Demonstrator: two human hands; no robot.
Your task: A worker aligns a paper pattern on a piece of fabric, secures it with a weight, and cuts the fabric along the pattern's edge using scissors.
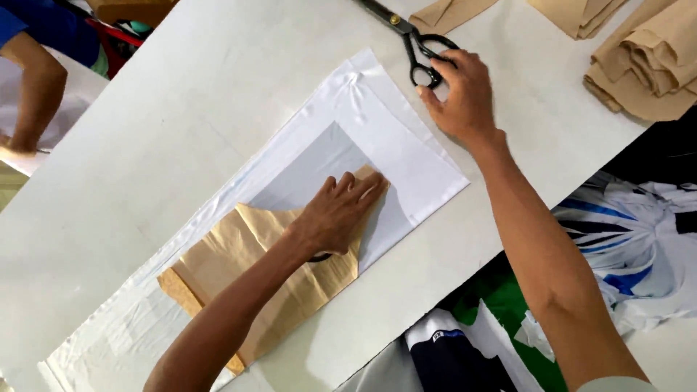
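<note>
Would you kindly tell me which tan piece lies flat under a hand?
The tan paper pattern on the white fabric, pressed by the left hand; the other tan pieces sit folded at the table's far edge.

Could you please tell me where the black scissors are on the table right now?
In the head view, the black scissors lie at the table's top centre, just beyond the white fabric, with the right hand on their handles.

The worktop (181, 109) is plain white, the fabric (406, 156) on it white too, the paper pattern (239, 254) tan-brown, the scissors (410, 40) black with a brass pivot, the folded cloth (646, 65) beige.
</note>
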